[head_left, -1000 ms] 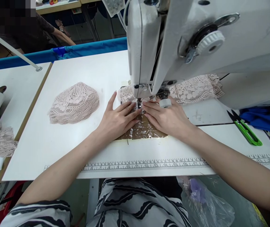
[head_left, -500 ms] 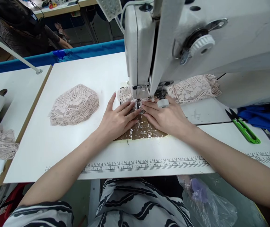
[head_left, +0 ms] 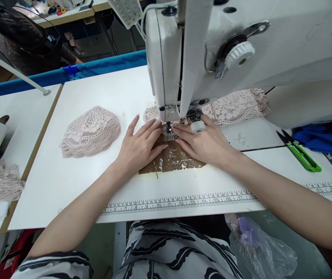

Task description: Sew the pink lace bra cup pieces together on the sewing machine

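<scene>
My left hand (head_left: 138,145) lies flat with fingers spread, pressing a pale pink lace piece (head_left: 151,114) onto the bed just left of the needle of the white sewing machine (head_left: 166,58). My right hand (head_left: 205,141) lies flat on the other side of the needle, fingertips on the same lace, with a white ring-like guard (head_left: 197,126) on one finger. Below both hands a brown patch covered in shiny tape (head_left: 173,159) shows on the table. The lace under the presser foot is mostly hidden by the machine head.
A stack of pink lace pieces (head_left: 92,131) sits to the left on the white table (head_left: 67,182). More lace (head_left: 238,106) lies behind the machine. Green thread snips (head_left: 301,155) and blue cloth (head_left: 325,143) are at right. A printed ruler (head_left: 177,201) runs along the front edge. Another person's arm (head_left: 67,54) is beyond the table.
The view has shifted slightly; both hands stay flat on the lace at the needle, edging a little toward the machine.
</scene>
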Demonstrator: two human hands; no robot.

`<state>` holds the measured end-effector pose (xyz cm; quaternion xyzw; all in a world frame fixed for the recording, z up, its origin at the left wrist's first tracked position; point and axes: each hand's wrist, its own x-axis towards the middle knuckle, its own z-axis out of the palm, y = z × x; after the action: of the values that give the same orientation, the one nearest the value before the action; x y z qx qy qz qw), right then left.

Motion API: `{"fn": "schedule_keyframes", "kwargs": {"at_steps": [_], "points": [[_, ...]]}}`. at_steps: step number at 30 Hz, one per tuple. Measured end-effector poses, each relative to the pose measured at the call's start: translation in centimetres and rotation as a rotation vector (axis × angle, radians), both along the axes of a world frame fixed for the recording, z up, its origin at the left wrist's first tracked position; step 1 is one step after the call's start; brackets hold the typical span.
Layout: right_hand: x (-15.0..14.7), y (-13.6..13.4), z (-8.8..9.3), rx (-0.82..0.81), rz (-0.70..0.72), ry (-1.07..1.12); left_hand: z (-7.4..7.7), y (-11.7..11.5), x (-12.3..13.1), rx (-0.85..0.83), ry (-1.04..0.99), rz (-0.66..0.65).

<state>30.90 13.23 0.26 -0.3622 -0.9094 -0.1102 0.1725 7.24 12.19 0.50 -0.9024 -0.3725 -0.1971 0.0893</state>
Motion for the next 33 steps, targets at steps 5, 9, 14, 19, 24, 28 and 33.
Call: {"fn": "schedule_keyframes", "kwargs": {"at_steps": [5, 9, 14, 19, 24, 28, 33], "points": [[0.1, -0.4, 0.1, 0.037, -0.002, 0.039, 0.9, -1.1, -0.5, 0.209, 0.039, -0.019], [-0.3, -1.4, 0.2, 0.038, 0.049, 0.1, 1.7, -1.3, -0.5, 0.246, -0.001, -0.046], [-0.4, -2.0, 0.8, 0.034, 0.126, 0.121, 1.5, -1.0, -0.6, 0.141, -0.057, -0.075], [-0.6, -2.2, 1.2, 0.038, 0.216, 0.183, 1.6, -1.1, -0.6, 0.004, -0.126, -0.057], [-0.7, -2.7, 1.7, 0.03, 0.11, 0.081, 1.9, -1.5, -0.3, -0.057, -0.203, -0.061], [-0.8, -3.1, 1.7, -0.002, 0.151, 0.124, 1.5, -1.3, -0.2, -0.127, -0.131, -0.066], [-0.8, -2.9, 1.0, -0.137, 0.086, 0.09, 0.6, -1.0, 0.0, -0.091, -0.005, -0.068]]}}
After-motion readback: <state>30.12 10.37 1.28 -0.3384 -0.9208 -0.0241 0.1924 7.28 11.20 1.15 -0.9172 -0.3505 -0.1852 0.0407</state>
